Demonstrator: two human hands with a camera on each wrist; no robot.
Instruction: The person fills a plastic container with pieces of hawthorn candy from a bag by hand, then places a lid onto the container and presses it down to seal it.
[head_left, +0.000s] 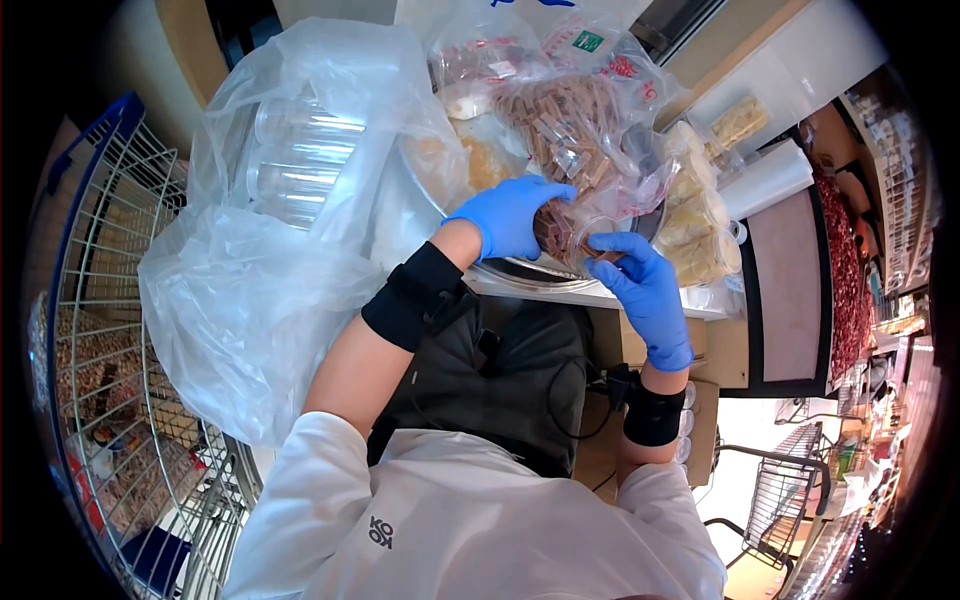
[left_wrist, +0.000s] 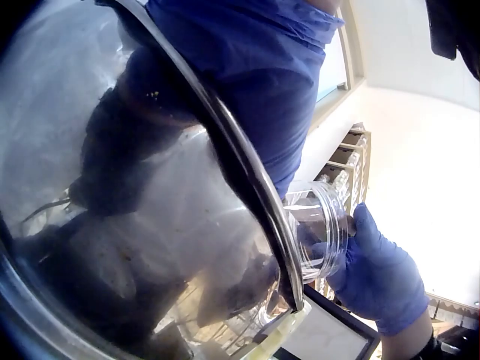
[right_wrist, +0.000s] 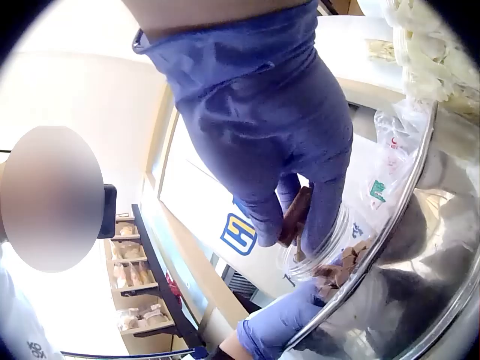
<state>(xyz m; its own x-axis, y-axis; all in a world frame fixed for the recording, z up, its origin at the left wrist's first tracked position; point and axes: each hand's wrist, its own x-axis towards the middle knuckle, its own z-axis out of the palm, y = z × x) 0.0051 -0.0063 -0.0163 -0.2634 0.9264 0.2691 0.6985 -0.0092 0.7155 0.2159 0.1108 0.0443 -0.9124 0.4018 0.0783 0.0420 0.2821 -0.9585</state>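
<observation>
Gloved in blue, the left hand (head_left: 510,215) (left_wrist: 247,75) (right_wrist: 281,322) grips a clear jar (head_left: 575,238) (left_wrist: 326,225) tilted on its side, with brown pieces (right_wrist: 346,264) inside. At the jar's mouth, the right hand (head_left: 645,290) (left_wrist: 382,277) (right_wrist: 262,120) pinches a flat brown strip (right_wrist: 295,219) between thumb and fingers. Both hands are over the near rim of a round metal tray (head_left: 545,284). Behind them, more brown strips (head_left: 570,120) lie heaped in clear plastic.
Clear empty jars (head_left: 305,165) lie in a big plastic bag at the left, near a shopping cart (head_left: 100,290). Filled jars of pale pieces (head_left: 700,215) and a white roll (head_left: 768,182) are at the right. A person (right_wrist: 22,300) is at the left of the right wrist view.
</observation>
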